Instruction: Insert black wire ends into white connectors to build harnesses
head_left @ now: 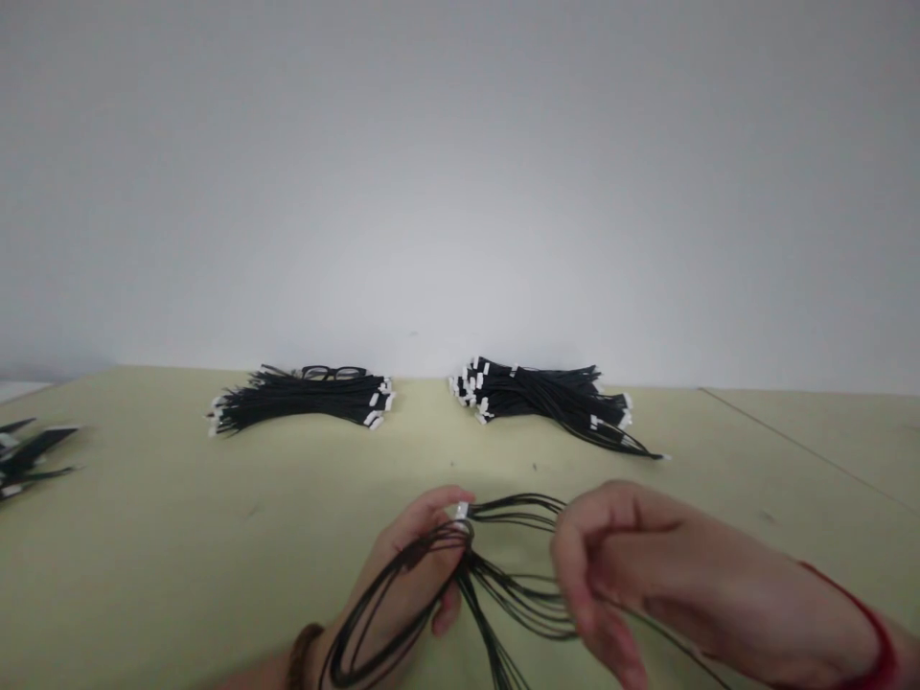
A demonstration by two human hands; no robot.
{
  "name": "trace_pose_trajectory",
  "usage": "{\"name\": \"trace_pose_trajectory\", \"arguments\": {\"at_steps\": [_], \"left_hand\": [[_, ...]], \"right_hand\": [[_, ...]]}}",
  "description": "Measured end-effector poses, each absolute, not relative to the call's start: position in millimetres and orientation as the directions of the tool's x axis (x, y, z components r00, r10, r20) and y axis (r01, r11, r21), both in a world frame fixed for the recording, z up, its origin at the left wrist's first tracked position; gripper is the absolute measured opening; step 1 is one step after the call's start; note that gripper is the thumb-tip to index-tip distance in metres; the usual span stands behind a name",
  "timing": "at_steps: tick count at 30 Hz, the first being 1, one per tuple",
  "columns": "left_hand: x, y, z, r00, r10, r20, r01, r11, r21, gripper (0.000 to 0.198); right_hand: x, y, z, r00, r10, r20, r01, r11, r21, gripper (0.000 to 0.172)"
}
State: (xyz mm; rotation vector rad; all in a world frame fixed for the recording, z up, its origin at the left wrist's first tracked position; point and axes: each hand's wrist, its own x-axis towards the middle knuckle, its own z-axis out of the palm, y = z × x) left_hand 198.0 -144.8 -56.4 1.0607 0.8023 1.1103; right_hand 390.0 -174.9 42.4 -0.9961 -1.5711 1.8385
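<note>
A bundle of thin black wires [514, 599] loops between my hands at the front of the table. My left hand [417, 546] is closed on it, gripping near a small white connector [462, 512] at the wires' end. From there the strands fan out to the right and downward, and one loop hangs across my left wrist. My right hand [618, 565] has its fingers curled around the wires on the right. A single strand trails from beneath it toward the lower right. Its fingertips are slightly blurred.
On the pale yellow table [216, 537], a pile of black wires with white connectors [302, 402] lies back left, with eyeglasses [334, 372] behind it. A second pile [546, 393] lies back right. More wires [33, 460] sit at the left edge. A white wall [460, 192] stands behind.
</note>
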Motion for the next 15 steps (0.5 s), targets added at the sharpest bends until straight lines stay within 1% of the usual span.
{"name": "trace_pose_trajectory", "arguments": {"at_steps": [1,2,3,4,5,6,7,8,9,10,11,12,13,14,15], "left_hand": [[198.5,-145.4,-55.4,0.26,0.965,-0.015,-0.302,0.096,0.949,0.054],[198.9,-146.2,-54.3,0.248,0.968,-0.022,-0.301,0.099,0.949,0.054],[199.2,-147.1,-53.1,0.229,0.973,-0.034,-0.299,0.103,0.949,0.052],[199.3,-147.9,-52.1,0.21,0.977,-0.047,-0.297,0.11,0.948,0.05],[199.3,-148.4,-51.4,0.202,0.977,-0.061,-0.301,0.121,0.946,0.05],[199.1,-148.4,-51.3,0.208,0.976,-0.067,-0.31,0.131,0.942,0.051],[198.7,-148.0,-51.7,0.225,0.972,-0.064,-0.321,0.136,0.937,0.053],[198.1,-147.2,-52.7,0.244,0.968,-0.057,-0.331,0.138,0.933,0.055],[197.6,-146.3,-54.1,0.258,0.965,-0.044,-0.343,0.134,0.93,0.056],[197.0,-145.6,-55.5,0.27,0.962,-0.031,-0.355,0.129,0.926,0.057],[196.5,-145.3,-56.7,0.267,0.963,-0.023,-0.368,0.124,0.922,0.056],[196.1,-145.5,-57.2,0.259,0.965,-0.024,-0.381,0.125,0.916,0.054],[195.8,-146.4,-56.8,0.252,0.967,-0.032,-0.398,0.133,0.908,0.051],[195.7,-147.9,-55.4,0.246,0.968,-0.042,-0.42,0.145,0.896,0.049],[195.6,-149.8,-53.3,0.248,0.967,-0.052,-0.443,0.162,0.882,0.047]], "right_hand": [[398.6,-173.7,50.2,-0.602,0.791,-0.11,-0.042,-0.169,-0.985,0.015],[406.4,-172.1,56.8,-0.577,0.816,-0.03,-0.095,-0.104,-0.99,0.013],[413.1,-170.1,62.0,-0.541,0.84,0.039,-0.091,-0.012,-0.996,0.01],[418.3,-167.8,65.6,-0.481,0.871,0.1,-0.034,0.096,-0.995,0.008],[421.9,-165.6,68.0,-0.403,0.897,0.182,0.031,0.213,-0.977,0.007],[423.9,-163.8,69.4,-0.31,0.907,0.285,0.06,0.318,-0.946,0.008],[424.3,-163.0,70.1,-0.206,0.901,0.382,0.035,0.396,-0.917,0.01],[423.1,-163.2,70.2,-0.102,0.888,0.448,-0.045,0.446,-0.894,0.011],[420.5,-164.6,69.8,-0.038,0.889,0.456,-0.14,0.447,-0.884,0.011],[416.5,-167.1,69.0,-0.04,0.906,0.421,-0.228,0.401,-0.887,0.01],[411.4,-170.5,67.5,-0.102,0.93,0.352,-0.28,0.313,-0.908,0.008],[405.5,-174.5,65.3,-0.21,0.944,0.252,-0.262,0.194,-0.945,0.007],[399.1,-178.6,62.3,-0.322,0.937,0.139,-0.171,0.087,-0.981,0.009],[392.6,-182.3,58.3,-0.4,0.916,0.041,-0.02,0.036,-0.999,0.009],[386.6,-185.6,53.4,-0.427,0.904,-0.026,0.174,0.053,-0.983,0.008]]}}
